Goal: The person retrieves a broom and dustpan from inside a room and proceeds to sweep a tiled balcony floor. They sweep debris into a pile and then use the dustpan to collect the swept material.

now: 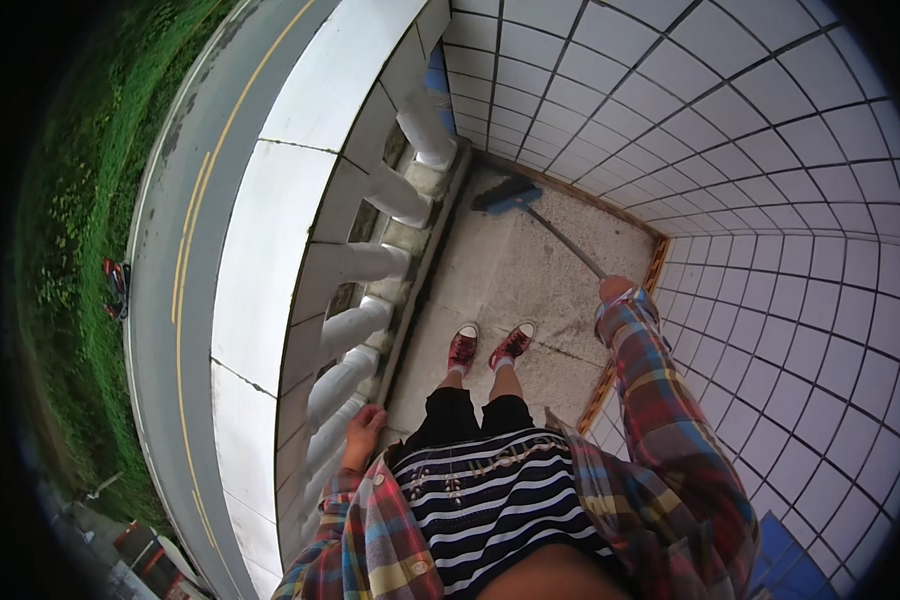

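My right hand [616,288] is closed around the grey handle of a broom [566,244], to the right of my feet. The handle runs up and left to a blue broom head [511,196] with dark bristles, which lies against the concrete floor [469,259] close to the far corner. My left hand [366,427] hangs beside the balusters at my left, its fingers loosely curled. Nothing can be seen in it; the palm is partly hidden.
A white balustrade [266,225] with round balusters [360,328] borders the left side, above a road [157,300] with a parked motorcycle [115,289]. White tiled walls [757,300] enclose the far and right sides. Brown skirting [607,206] runs along their base.
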A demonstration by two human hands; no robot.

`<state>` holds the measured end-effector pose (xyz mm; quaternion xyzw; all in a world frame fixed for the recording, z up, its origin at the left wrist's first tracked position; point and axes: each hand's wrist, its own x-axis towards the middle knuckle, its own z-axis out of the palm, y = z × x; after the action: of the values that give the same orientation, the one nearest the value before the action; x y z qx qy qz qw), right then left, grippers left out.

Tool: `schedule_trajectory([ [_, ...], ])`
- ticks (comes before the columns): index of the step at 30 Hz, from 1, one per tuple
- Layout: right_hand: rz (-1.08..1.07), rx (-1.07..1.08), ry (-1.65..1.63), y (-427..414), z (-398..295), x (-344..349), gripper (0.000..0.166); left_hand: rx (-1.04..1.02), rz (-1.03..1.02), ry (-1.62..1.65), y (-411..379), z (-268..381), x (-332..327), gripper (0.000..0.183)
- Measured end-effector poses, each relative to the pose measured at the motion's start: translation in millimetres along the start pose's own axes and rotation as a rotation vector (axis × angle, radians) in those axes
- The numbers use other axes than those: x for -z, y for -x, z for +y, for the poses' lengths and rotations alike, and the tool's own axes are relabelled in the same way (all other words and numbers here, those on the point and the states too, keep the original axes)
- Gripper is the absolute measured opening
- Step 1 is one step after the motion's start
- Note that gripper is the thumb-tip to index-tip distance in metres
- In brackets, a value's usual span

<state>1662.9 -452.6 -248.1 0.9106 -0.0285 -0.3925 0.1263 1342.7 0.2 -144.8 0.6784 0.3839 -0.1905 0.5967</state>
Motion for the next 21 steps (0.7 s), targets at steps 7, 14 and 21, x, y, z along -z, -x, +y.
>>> schedule_trajectory([
  [7,-0.169,-0.168,-0.048,133.1,116.5,-34.6,0.034,0.176,-0.122,-0.180,-4.5,-70.2,0.4,0.021],
  [14,0.240,0.094,-0.170,109.6,56.9,-4.8,0.030,0.161,-0.110,-0.458,-16.6,-42.6,-1.2,0.024],
  [21,-0.006,-0.151,-0.203,15.0,40.0,-49.0,0.039,0.012,-0.057,-0.177,-14.8,6.2,-10.6,0.014],
])
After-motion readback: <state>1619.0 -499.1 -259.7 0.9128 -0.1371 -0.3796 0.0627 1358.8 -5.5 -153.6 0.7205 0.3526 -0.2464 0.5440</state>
